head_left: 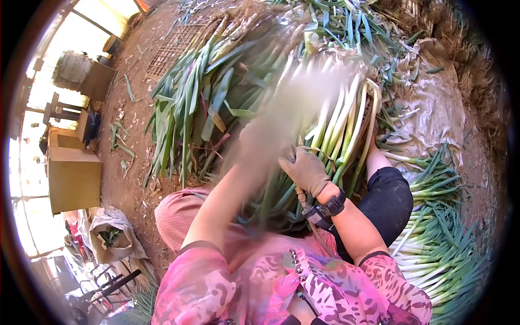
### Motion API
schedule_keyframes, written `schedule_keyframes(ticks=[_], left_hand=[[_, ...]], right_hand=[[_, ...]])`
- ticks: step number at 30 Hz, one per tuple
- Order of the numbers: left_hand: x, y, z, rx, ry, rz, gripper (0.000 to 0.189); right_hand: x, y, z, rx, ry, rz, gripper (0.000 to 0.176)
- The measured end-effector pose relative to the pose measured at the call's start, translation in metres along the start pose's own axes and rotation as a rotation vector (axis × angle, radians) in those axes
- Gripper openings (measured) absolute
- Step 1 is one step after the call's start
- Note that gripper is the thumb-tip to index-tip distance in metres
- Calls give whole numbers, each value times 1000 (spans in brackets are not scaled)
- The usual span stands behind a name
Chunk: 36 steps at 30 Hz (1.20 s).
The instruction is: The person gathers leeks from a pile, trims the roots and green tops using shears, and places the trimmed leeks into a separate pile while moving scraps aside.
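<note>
Motion smears my left hand (259, 138) over the middle of the leafy stalks; its fingers and anything in them cannot be made out. A pale blurred streak runs from it to the upper right. My right hand (307, 171), in a tan glove with a dark watch at the wrist, is closed at the near end of a bunch of pale green-white stalks (338, 122). What its curled fingers hold is hidden. To the left, long green leaves (187, 111) spread over the pile.
Trimmed green onions (433, 244) lie in a long row at the right, near a pale sheet (433, 116). A wire crate (176, 46) is at the upper left. Farther left are a wooden box (75, 181) and an open sack (115, 235). My bent knees flank the pile.
</note>
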<state>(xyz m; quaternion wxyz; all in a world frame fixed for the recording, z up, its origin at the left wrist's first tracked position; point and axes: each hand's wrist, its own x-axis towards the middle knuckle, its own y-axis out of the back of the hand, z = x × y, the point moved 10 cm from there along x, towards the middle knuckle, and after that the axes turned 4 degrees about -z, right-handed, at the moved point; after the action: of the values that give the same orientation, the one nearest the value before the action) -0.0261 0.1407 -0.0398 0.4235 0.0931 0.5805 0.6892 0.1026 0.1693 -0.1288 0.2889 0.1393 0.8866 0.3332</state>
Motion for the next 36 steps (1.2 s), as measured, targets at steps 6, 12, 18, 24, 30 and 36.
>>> schedule_keyframes(ticks=[6, 12, 18, 24, 30, 36], left_hand=[[-10, 5, 8, -67, -46, -86, 46], [35, -67, -50, -4, -65, 232, 52], [-3, -13, -5, -57, -241, 243, 53], [-21, 11, 20, -125, -285, 246, 50], [-18, -4, 0, 88, -285, 292, 44], [-29, 1, 3, -63, -310, 285, 38]], right_hand=[[-7, 24, -13, 129, -85, 32, 58], [77, 34, 9, -60, 33, 103, 56], [39, 44, -8, 166, 16, 87, 59], [12, 23, 6, 179, -120, 76, 65], [30, 31, 16, 279, -162, 18, 66], [30, 27, 10, 212, -87, 72, 65]])
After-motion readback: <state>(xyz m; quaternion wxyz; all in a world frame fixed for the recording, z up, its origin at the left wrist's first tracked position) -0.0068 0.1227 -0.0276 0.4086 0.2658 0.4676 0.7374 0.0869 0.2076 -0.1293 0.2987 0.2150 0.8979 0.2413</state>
